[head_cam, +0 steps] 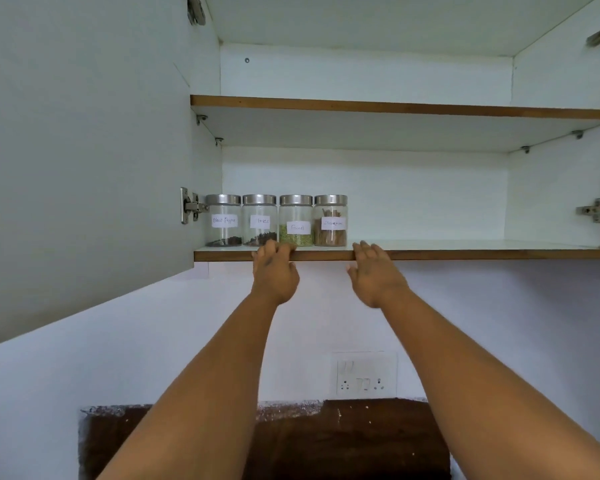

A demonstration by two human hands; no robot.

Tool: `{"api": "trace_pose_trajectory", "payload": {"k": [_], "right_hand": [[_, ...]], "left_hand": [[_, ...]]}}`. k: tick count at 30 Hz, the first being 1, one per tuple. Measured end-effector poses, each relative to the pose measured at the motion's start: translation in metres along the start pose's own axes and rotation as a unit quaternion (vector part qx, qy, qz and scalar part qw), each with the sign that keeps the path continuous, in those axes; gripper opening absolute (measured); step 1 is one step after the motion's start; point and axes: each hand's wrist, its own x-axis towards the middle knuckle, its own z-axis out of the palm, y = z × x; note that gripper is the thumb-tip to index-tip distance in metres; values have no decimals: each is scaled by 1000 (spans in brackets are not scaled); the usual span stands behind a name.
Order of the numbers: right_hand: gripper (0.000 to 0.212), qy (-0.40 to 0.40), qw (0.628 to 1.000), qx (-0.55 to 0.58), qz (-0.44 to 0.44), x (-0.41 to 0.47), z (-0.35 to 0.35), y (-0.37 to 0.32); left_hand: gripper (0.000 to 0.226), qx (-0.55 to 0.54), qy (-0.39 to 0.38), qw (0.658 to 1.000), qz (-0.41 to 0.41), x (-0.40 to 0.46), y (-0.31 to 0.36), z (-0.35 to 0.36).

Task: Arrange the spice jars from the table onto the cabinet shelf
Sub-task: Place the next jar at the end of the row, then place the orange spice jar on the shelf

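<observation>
An open white cabinet door [84,150] hangs left of the lower shelf [465,253], a brown-edged board on a pale wall, with a second shelf [395,109] above it and a switch plate [366,374] and dark wooden table [291,441] below it. At the shelf's left end four steel-lidded glass jars stand upright in a touching row: black pepper jar [224,220], cloves jar [260,220], fennel jar [296,220] and cinnamon jar [330,220], each partly filled. The left hand [274,271], fingers curled, reaches the shelf's front edge below the fennel jar, though I cannot tell whether it grips the edge; the right hand [376,275] lies loose and spread just right of the cinnamon jar.
</observation>
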Motion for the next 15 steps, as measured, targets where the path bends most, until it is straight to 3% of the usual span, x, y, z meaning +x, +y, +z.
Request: {"api": "trace_pose_trajectory", "payload": {"k": [2,4,7,11,15], "right_hand": [[62,7,1000,0,-6,-25,10,-1],[64,-57,998,16,3,-68,27,-3],[64,-69,993,83,38,-113,71,-7],[56,-98,969,186,131,-216,127,6],[27,-121,962,188,158,-313,177,18]], "left_hand": [[39,-71,30,997,-1,-31,3,6],[41,-81,10,996,-18,-79,7,24],[47,-96,-3,994,-44,-136,6,54],[54,-69,-129,980,-135,-252,7,89],[60,-39,-249,942,-222,-356,0,110]]}}
